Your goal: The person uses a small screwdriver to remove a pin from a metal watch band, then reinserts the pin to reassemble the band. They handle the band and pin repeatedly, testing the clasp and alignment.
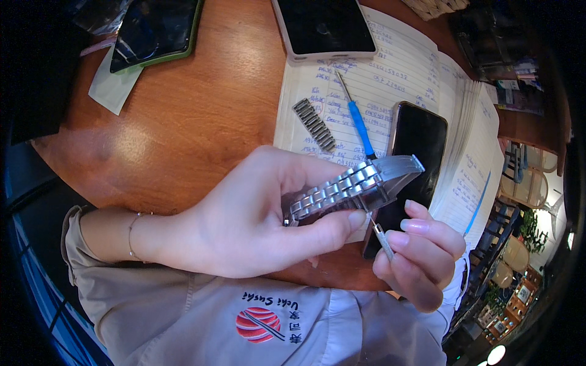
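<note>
Left hand [244, 213] fingers clamp silver metal link watch bracelet [336, 192] above counter [201, 116]; right hand [421, 256] fingers pinch thin pin tool [381, 235] at link. Detached link strip [314, 124] lies far on notebook [415, 67] (some links apparently removed already).

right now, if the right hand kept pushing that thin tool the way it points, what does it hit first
Most likely the metal watch band held in the left hand. The thin tool in the right hand points up-left, its tip at the band's underside; depth is unclear.

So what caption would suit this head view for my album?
Left hand holds a steel watch bracelet while the right hand pokes a thin pin tool into it, above an open notebook.
</note>
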{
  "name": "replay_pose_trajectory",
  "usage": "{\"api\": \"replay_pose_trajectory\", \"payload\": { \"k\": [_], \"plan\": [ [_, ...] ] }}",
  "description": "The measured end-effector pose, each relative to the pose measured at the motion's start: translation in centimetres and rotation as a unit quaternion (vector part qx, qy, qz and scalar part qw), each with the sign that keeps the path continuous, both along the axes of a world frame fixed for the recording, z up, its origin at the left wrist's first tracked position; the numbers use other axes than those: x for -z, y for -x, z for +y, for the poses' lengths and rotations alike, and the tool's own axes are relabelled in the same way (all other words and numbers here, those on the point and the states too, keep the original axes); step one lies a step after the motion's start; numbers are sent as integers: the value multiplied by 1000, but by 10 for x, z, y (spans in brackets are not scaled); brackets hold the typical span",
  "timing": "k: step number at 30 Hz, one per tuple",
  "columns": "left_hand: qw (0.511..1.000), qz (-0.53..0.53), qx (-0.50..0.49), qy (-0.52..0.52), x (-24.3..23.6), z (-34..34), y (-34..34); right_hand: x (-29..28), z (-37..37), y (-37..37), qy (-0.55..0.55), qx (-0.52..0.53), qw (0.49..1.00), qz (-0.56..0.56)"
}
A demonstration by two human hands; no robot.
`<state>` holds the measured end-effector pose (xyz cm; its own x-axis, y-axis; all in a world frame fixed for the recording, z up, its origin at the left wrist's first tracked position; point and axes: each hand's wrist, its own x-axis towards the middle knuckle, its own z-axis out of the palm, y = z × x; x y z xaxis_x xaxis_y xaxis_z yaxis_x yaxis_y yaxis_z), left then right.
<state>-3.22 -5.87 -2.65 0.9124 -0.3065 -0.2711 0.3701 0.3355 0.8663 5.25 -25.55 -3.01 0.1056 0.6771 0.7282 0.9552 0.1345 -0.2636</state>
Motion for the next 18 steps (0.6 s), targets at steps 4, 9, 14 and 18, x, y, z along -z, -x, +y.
{"api": "replay_pose_trajectory", "payload": {
  "k": [4,9,14,18],
  "plan": [
    [1000,0,1,-16,-2,0,0,1,1,1,-11,3,1000,-4],
    [998,-7,20,-55,-6,3,-1,-2,0,1,12,-12,1000,2],
    [998,-5,-4,-55,-4,0,2,-9,-3,-8,46,-61,994,84],
    [998,-17,-14,-57,-5,-2,2,-9,-3,-7,37,-60,989,129]
  ]
}}
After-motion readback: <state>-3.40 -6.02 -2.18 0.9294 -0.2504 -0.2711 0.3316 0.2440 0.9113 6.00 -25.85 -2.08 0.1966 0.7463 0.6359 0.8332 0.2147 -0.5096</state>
